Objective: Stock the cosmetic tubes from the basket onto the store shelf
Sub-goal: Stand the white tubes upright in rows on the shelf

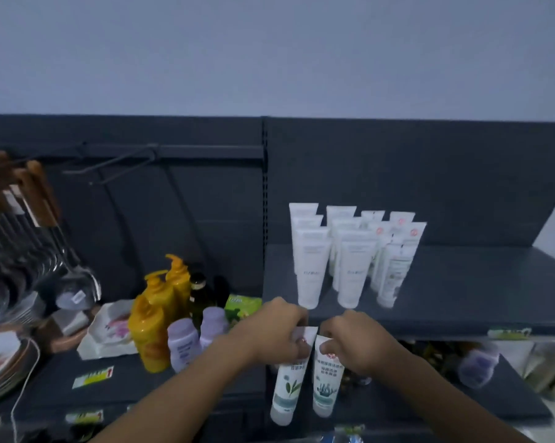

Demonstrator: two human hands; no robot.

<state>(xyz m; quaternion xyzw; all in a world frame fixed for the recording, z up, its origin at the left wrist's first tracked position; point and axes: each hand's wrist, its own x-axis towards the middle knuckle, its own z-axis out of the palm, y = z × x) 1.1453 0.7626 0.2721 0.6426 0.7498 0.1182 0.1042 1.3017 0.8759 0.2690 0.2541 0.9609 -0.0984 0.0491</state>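
My left hand (276, 330) grips the flat top end of a white cosmetic tube with a green leaf print (287, 390), which hangs cap down. Beside it my right hand (349, 342) holds a second white tube with a blue-green print (326, 386) the same way. Both tubes hang just below the front edge of the dark shelf (461, 282). On that shelf several white tubes (349, 254) stand cap down in rows, a little beyond my hands. No basket shows in this view.
On the lower shelf to the left stand yellow pump bottles (156, 318), small lilac bottles (183, 343), a dark bottle and a green box (242, 305). Ladles and plates (1, 359) fill the far left. Yellow price tags sit on the shelf edges.
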